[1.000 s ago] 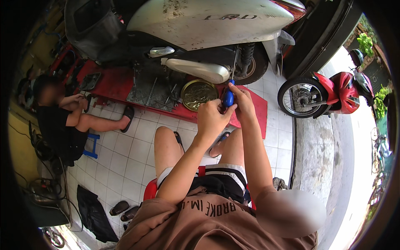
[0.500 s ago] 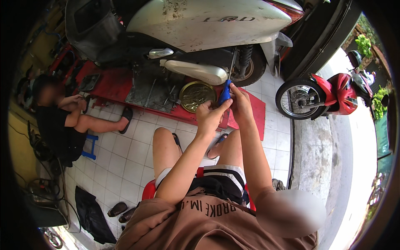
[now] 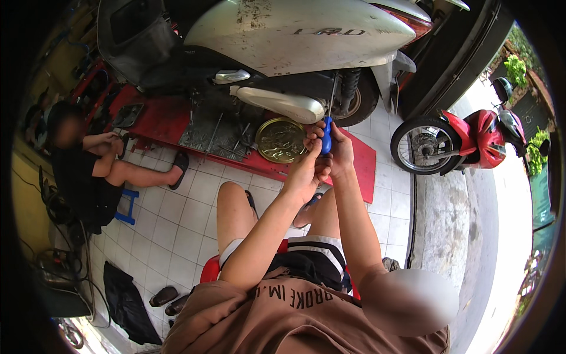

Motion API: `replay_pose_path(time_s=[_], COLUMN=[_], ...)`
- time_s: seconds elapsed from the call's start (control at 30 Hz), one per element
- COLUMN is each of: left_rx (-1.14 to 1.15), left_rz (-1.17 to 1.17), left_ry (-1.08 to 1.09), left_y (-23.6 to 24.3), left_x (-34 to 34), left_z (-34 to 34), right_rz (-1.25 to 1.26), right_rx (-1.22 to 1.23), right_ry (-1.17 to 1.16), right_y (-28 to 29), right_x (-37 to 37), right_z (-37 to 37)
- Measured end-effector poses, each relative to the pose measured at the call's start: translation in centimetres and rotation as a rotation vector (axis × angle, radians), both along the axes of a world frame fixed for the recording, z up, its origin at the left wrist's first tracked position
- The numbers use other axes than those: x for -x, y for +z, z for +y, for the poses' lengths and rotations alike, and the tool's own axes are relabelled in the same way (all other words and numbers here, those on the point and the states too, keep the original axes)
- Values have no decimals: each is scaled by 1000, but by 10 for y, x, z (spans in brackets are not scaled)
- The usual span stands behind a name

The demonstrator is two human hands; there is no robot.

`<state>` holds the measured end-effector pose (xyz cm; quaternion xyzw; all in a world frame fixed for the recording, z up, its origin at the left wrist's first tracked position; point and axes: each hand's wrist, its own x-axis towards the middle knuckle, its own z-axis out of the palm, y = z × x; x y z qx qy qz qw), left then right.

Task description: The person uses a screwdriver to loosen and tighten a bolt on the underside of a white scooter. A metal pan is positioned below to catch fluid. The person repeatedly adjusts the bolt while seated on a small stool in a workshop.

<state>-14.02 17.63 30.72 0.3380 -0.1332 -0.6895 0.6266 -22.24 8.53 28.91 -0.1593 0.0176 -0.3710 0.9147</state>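
Just above the frame's centre, the screwdriver (image 3: 327, 140) points up between the hands. The right hand (image 3: 342, 158) is closed around its handle; the left hand (image 3: 305, 174) presses alongside, whether gripping I cannot tell.

Red platform (image 3: 362, 168) across your front, long side facing you. On it, a grey textured metal plate (image 3: 197, 134) with loose hand tools (image 3: 218, 127); at the plate's right, a round gold-coloured tray (image 3: 282, 161). Dark shallow tray (image 3: 128, 114) farther left. Pale tiled floor (image 3: 191, 207) below – to your left it bears a blue stool (image 3: 127, 207), black sheet (image 3: 127, 307) and dark footwear (image 3: 163, 296).
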Motion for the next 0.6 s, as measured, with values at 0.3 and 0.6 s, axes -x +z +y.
replay_pose_path(time_s=[0.3, 0.6], left_rx=[381, 148], left_rz=[-1647, -291], left_ry=[564, -139], left_y=[1, -14], left_x=[-8, -20], left_z=[8, -2], right_rz=[957, 253], right_rx=[290, 62], right_ry=[-451, -122], right_y=[17, 3], right_x=[1, 4], right_z=[2, -8])
